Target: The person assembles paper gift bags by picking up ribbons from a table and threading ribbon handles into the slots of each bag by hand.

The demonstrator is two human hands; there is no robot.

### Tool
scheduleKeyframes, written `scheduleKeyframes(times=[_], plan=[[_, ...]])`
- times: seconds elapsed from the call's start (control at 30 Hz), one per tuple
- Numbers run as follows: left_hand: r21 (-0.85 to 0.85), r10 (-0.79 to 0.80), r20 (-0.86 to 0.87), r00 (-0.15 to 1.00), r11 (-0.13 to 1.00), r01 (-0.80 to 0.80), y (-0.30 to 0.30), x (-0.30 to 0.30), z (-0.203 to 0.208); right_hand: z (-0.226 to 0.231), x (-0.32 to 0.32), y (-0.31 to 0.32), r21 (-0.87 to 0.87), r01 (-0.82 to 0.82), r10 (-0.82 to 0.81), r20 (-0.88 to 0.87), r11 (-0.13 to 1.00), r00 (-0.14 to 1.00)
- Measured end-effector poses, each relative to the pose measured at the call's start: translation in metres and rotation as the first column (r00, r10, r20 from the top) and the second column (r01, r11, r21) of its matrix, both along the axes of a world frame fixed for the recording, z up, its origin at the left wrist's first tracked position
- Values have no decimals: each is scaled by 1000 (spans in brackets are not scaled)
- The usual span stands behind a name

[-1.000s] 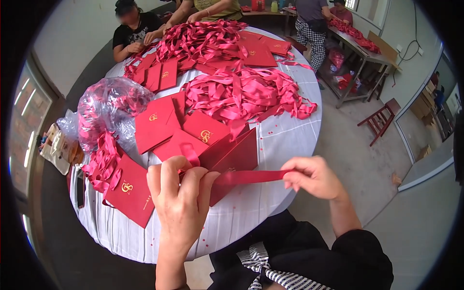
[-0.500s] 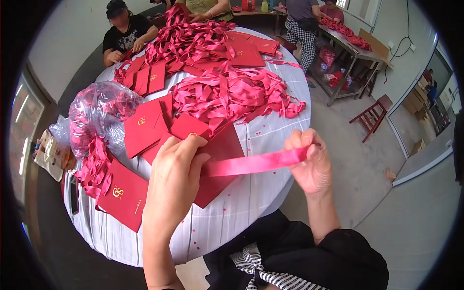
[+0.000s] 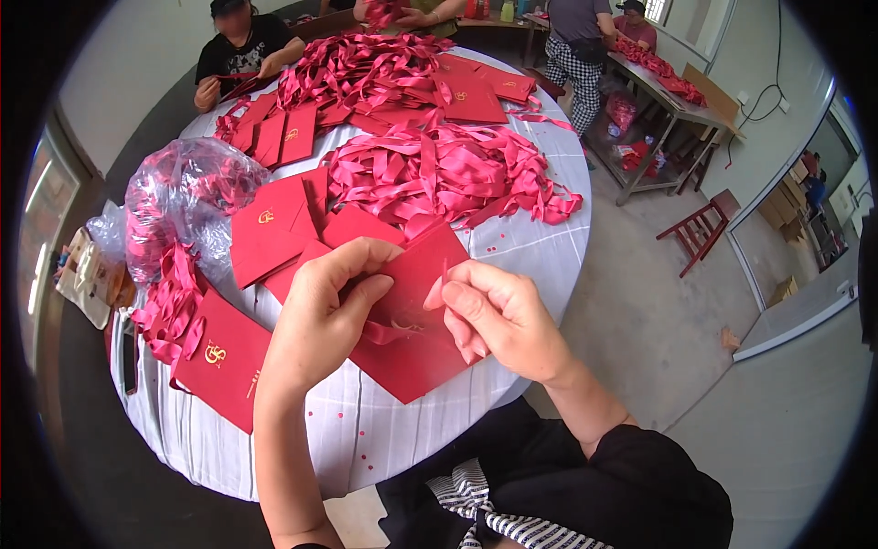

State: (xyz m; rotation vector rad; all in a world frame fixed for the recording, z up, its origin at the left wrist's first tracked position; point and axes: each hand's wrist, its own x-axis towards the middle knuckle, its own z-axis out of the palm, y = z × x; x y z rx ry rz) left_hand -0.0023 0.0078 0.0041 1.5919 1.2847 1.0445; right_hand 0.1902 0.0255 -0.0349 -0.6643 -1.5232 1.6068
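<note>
Over the tabletop point(image 3: 540, 247), both hands have closed in: left hand point(image 3: 320, 320) and right hand point(image 3: 498, 316) pinch 1 red card point(image 3: 416, 352). Ribbon point(image 3: 389, 331), stretched 0.5 s ago, now lies threaded across it.

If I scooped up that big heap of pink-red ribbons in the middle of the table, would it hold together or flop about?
The ribbon heap would probably flop: its strips lie in loose curls. It likely weighs little, being thin bands. Strands trail at its edge on the table, so some may slip free.
</note>
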Motion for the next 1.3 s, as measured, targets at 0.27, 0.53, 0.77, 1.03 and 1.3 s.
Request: scheduleKeyframes(times=[0.27,0.53,0.77,1.03,1.3], plan=[[24,-63,41,997,998,62,-3,7,-1,3,-1,3,152,84,-115,203,985,972],[245,58,-164,985,969,-16,-13,19,0,10,5,3,181,55,-99,242,982,965],[492,175,-366,914,870,30,-20,31,2,11,9,0,5,44,-45,175,999,984],[564,262,-587,766,811,155,-28,39,9,1,-1,0,296,187,-228,108,937,968],[564,282,-484,829,824,48,-28,37,1,17,11,6,848,220,-528,81,482,845]])
